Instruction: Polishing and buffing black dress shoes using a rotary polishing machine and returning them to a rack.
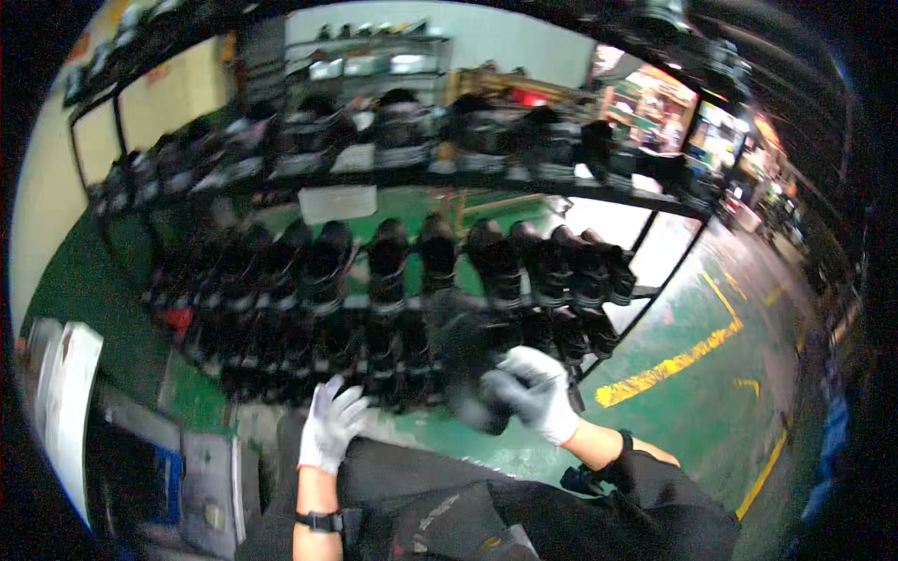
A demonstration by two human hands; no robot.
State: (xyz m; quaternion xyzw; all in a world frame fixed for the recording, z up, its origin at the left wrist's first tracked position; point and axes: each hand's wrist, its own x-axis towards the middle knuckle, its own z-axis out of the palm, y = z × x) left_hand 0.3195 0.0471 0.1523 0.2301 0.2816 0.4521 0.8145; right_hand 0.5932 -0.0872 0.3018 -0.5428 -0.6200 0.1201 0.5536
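My right hand (pixel 543 395), in a white and grey work glove, is closed on a black shoe (pixel 470 379). Motion smears this shoe, so its details do not show. It hangs in front of the lower part of a dark metal shoe rack (pixel 524 190). My left hand (pixel 333 425) wears a white glove too and holds nothing, its fingers spread above my dark trousers. Rows of black shoes (pixel 388 257) line the rack's shelves, several side by side, and all look slightly blurred.
To the lower left stands a grey metal cabinet or machine (pixel 208 486) beside a white panel (pixel 70 411). The green floor (pixel 669 439) carries yellow lines on the right. Behind the rack are another shelf (pixel 369 61) and a white box (pixel 339 202).
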